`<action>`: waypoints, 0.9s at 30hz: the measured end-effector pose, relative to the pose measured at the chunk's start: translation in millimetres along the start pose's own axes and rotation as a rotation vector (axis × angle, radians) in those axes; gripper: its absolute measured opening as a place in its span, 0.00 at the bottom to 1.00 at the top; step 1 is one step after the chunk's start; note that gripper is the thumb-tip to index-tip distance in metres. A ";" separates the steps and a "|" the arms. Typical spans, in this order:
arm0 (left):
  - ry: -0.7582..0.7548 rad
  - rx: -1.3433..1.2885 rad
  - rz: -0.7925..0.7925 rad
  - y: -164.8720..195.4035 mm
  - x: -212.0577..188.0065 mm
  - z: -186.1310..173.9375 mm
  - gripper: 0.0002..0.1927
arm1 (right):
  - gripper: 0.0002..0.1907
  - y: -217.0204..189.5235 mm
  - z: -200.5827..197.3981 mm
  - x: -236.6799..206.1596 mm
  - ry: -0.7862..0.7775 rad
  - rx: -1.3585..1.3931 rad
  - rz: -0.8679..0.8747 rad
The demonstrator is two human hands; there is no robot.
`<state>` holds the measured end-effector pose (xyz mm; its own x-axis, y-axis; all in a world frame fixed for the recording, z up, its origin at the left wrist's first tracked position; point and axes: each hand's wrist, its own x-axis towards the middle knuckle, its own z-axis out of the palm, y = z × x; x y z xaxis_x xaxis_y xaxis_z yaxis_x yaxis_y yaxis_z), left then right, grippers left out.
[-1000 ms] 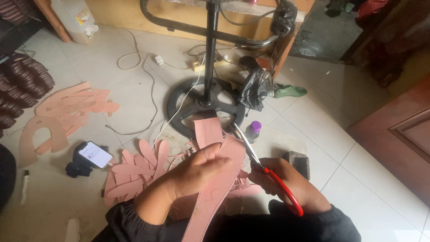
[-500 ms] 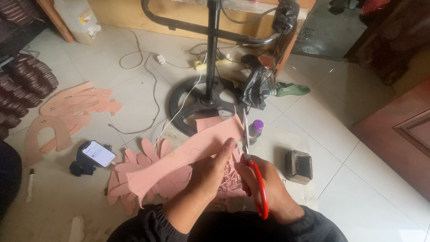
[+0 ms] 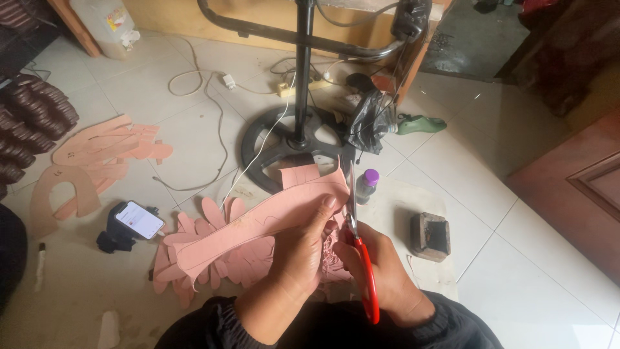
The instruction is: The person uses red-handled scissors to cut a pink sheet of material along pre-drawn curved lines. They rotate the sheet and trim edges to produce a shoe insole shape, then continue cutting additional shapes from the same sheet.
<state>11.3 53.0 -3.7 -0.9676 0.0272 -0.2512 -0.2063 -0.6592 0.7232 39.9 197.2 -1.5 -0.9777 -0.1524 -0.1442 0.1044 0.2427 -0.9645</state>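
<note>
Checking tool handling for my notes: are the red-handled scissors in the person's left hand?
No, the red-handled scissors are held by the right hand, while the left hand grips the pink sheet.

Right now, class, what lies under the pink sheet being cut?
Under the pink sheet a pile of pink glove-shaped cutouts rests on the floor. The sheet and left hand cover the pile's middle.

Bare tiles (image 3: 516,213) right lie open; ahead, the stand base (image 3: 290,152), bottle (image 3: 367,185) and cables (image 3: 213,139) block.
</note>
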 end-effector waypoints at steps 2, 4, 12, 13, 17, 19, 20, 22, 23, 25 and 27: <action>0.029 0.003 -0.013 0.1 0.4 1.6 0.16 | 0.10 -0.3 -0.4 -0.2 0.002 -0.001 0.013; 0.076 0.001 -0.064 1.2 1.3 2.2 0.15 | 0.10 -0.6 -0.6 0.8 0.005 -0.008 0.001; 0.011 0.077 0.069 10.2 2.8 -3.8 0.15 | 0.10 -0.2 -5.2 3.1 -0.011 -0.123 -0.010; 0.015 0.092 0.074 11.0 2.6 -4.6 0.15 | 0.10 0.0 -5.4 3.0 -0.012 -0.130 -0.007; 0.008 0.113 0.072 14.6 3.8 -6.9 0.14 | 0.10 0.1 -5.4 3.2 -0.015 -0.129 -0.065; 0.025 0.127 0.051 15.1 4.4 -7.3 0.14 | 0.11 0.1 -4.7 3.2 0.005 -0.157 -0.076; 0.026 0.133 0.045 15.3 4.5 -7.6 0.14 | 0.11 0.0 -4.6 3.1 0.016 -0.171 -0.081; 0.029 0.144 0.033 15.7 4.8 -8.7 0.14 | 0.11 -0.8 -5.2 2.9 0.015 -0.188 -0.079; 0.024 0.150 0.045 16.6 5.3 -10.0 0.14 | 0.11 -1.3 -5.4 3.0 0.014 -0.197 -0.079; 0.013 0.164 0.066 18.2 6.3 -13.0 0.14 | 0.12 -2.9 -7.0 3.0 -0.007 -0.193 -0.006; -0.015 0.215 0.030 19.7 8.5 -15.6 0.14 | 0.12 -5.3 -10.6 3.8 -0.025 -0.233 -0.023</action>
<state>1.2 28.6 -1.5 -0.9755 0.0228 -0.2190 -0.2024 -0.4844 0.8511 33.7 205.5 5.4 -0.9744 -0.1830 -0.1308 0.0345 0.4529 -0.8909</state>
